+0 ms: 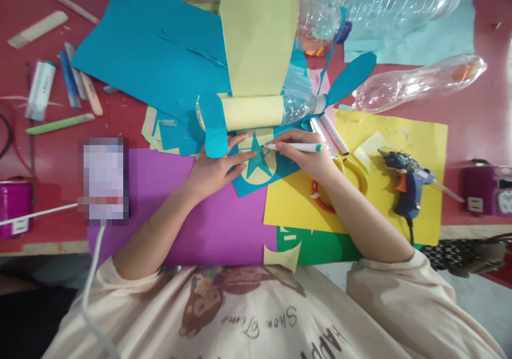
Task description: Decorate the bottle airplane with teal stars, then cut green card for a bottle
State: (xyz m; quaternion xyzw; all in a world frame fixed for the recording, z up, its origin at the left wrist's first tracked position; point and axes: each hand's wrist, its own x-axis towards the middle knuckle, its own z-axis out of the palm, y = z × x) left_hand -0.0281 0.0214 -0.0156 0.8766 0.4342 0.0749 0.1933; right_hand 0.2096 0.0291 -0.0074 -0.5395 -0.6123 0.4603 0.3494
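Observation:
My right hand (302, 148) is closed around a white marker pen (302, 146) with a green end. The pen's tip meets the upper right of a green star (256, 159) on a rounded pale yellow paper piece (260, 178). My left hand (222, 167) lies flat with fingers spread, its fingertips on that piece's left side. Blue paper (242, 188) is underneath. Just beyond the hands lies a plastic bottle (296, 108) wrapped in pale yellow paper (254, 110), with a large pale yellow wing shape (259, 33) and blue paper parts (352, 76) attached.
A blue glue gun (410, 188) rests on yellow paper (430, 177) at right, near a red and yellow ring-shaped item (320, 196). Clear bottles (424, 84) lie at back right. Markers (40, 89) and a blurred phone (104, 180) are at left; purple paper (224, 225) is in front.

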